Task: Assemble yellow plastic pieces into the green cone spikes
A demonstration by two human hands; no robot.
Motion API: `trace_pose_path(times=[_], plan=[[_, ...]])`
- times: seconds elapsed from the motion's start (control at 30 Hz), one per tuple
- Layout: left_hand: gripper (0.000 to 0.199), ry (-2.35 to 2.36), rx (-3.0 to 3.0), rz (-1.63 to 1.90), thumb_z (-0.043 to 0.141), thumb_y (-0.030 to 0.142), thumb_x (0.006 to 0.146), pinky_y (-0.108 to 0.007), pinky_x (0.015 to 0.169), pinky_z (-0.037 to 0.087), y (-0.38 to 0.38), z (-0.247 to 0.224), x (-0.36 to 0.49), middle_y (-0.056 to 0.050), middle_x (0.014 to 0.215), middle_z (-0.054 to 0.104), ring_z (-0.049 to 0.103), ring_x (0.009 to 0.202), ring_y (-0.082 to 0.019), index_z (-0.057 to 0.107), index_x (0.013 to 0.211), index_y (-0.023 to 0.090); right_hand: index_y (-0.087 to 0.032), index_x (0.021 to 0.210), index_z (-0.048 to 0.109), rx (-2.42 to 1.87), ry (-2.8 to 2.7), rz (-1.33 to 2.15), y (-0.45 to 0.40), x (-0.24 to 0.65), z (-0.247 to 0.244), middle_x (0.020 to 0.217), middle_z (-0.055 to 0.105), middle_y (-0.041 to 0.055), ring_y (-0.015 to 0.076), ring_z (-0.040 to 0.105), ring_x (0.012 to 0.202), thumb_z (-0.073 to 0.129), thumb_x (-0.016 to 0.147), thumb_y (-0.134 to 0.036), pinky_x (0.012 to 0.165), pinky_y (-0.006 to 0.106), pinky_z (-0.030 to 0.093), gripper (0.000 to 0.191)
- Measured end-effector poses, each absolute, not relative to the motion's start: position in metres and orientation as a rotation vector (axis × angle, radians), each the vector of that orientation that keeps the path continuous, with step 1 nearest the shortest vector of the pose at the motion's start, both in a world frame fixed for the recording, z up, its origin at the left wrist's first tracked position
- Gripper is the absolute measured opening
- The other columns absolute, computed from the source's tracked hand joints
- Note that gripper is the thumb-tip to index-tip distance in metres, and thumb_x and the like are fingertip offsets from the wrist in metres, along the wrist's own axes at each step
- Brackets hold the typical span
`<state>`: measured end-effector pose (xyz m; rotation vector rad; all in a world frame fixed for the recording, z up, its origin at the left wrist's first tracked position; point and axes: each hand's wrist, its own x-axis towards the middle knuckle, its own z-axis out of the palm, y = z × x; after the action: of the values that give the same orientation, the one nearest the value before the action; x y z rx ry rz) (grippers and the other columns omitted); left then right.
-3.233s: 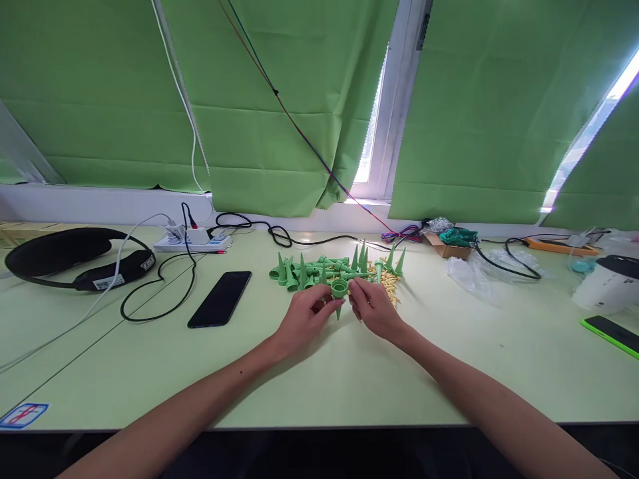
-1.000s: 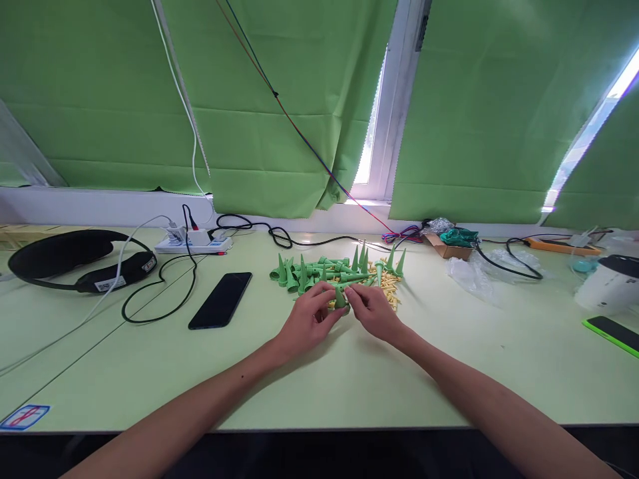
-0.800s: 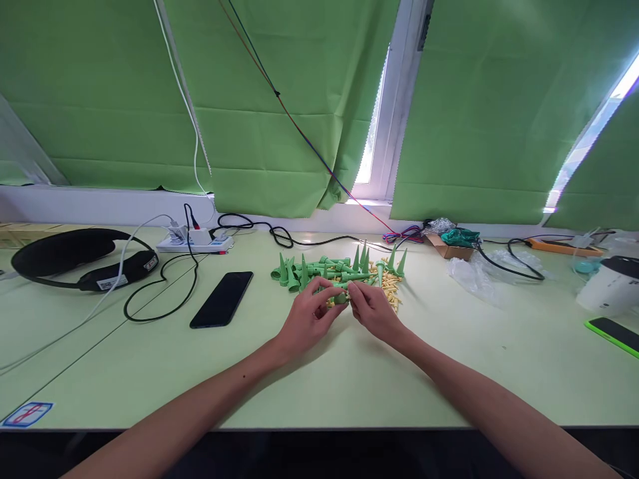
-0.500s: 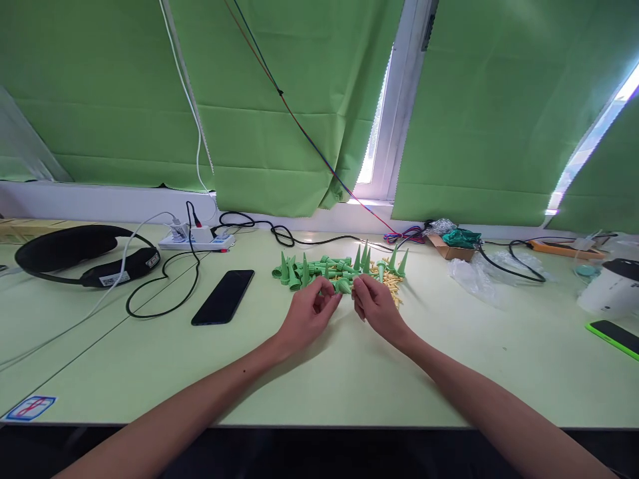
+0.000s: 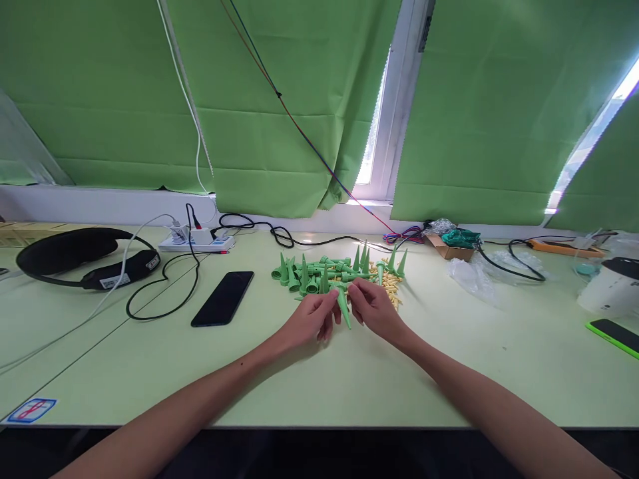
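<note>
Between the fingers of my left hand is a green plastic cone spike, its tip pointing down toward me. My right hand is closed in a pinch close to the spike's wide end; whatever its fingertips hold is too small to make out. Just beyond both hands lies a heap of similar green cone spikes, several standing tip up and others on their sides. Small yellowish pieces are scattered at the heap's right side, partly behind my right hand.
A black phone lies left of my hands. Farther left are a black headband-like device, cables and a white power strip. At the right are a small cardboard box, clear plastic bags and a green-edged phone.
The cone spike in my left hand has turned, so its tip now points down toward me. My left hand has rotated and dropped slightly; my right hand stays close to the spike's wide end.
</note>
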<state>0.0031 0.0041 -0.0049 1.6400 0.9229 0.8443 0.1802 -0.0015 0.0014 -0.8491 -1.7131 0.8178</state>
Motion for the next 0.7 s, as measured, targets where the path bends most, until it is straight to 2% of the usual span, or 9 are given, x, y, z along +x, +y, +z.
trace_pose_path(times=[0.1, 0.23, 0.33, 0.43, 0.57, 0.7], plan=[[0.055, 0.942, 1.748, 0.82, 0.04, 0.061, 0.094, -0.023, 0.044, 0.032, 0.004, -0.0021, 0.001, 0.003, 0.044, 0.048, 0.042, 0.04, -0.009, 0.057, 0.068, 0.016, -0.022, 0.067, 0.04, -0.869, -1.735, 0.813, -0.0001, 0.1806, -0.0006, 0.049, 0.043, -0.0061, 0.0094, 0.039, 0.044, 0.042, 0.1, -0.049, 0.047, 0.025, 0.032, 0.042], [0.043, 1.004, 1.954, 0.806, 0.058, 0.056, 0.086, -0.023, 0.047, 0.032, 0.005, 0.001, -0.001, 0.002, 0.052, 0.053, 0.046, 0.047, -0.01, 0.058, 0.071, 0.015, -0.022, 0.065, 0.036, -0.936, -1.796, 0.752, 0.0015, 0.1801, -0.0038, 0.047, 0.04, -0.0063, 0.0098, 0.037, 0.044, 0.04, 0.1, -0.049, 0.047, 0.025, 0.03, 0.044], [0.041, 1.057, 2.055, 0.885, 0.065, 0.053, 0.082, -0.023, 0.048, 0.03, 0.0063, 0.0003, -0.0012, 0.003, 0.057, 0.051, 0.043, 0.053, -0.01, 0.057, 0.07, 0.015, -0.022, 0.064, 0.035, -0.962, -1.84, 0.724, 0.0012, 0.1792, -0.0037, 0.046, 0.038, -0.0061, 0.0101, 0.035, 0.043, 0.039, 0.1, -0.049, 0.047, 0.026, 0.028, 0.045], [0.036, 1.03, 2.096, 0.928, 0.066, 0.048, 0.083, -0.023, 0.05, 0.03, 0.0066, -0.0011, -0.0005, 0.004, 0.057, 0.047, 0.038, 0.054, -0.009, 0.06, 0.074, 0.014, -0.022, 0.06, 0.034, -0.975, -1.865, 0.693, 0.0002, 0.1784, -0.0023, 0.045, 0.037, -0.0053, 0.0103, 0.035, 0.043, 0.036, 0.101, -0.049, 0.047, 0.026, 0.028, 0.049], [0.029, 0.972, 2.111, 0.962, 0.06, 0.043, 0.088, -0.023, 0.055, 0.035, 0.0043, -0.0005, 0.0021, 0.003, 0.063, 0.053, 0.042, 0.057, -0.01, 0.066, 0.093, 0.015, -0.022, 0.055, 0.032, -0.988, -1.854, 0.628, -0.0005, 0.1777, -0.0016, 0.044, 0.037, -0.0035, 0.0106, 0.036, 0.043, 0.034, 0.101, -0.051, 0.048, 0.027, 0.028, 0.055], [0.026, 0.985, 2.041, 1.0, 0.057, 0.041, 0.09, -0.022, 0.052, 0.033, 0.0026, -0.0002, 0.004, 0.006, 0.063, 0.05, 0.04, 0.053, -0.009, 0.061, 0.104, 0.019, -0.022, 0.058, 0.036, -0.988, -1.786, 0.643, -0.0004, 0.1765, -0.0033, 0.045, 0.039, -0.0033, 0.0109, 0.038, 0.044, 0.034, 0.1, -0.055, 0.046, 0.027, 0.029, 0.054]])
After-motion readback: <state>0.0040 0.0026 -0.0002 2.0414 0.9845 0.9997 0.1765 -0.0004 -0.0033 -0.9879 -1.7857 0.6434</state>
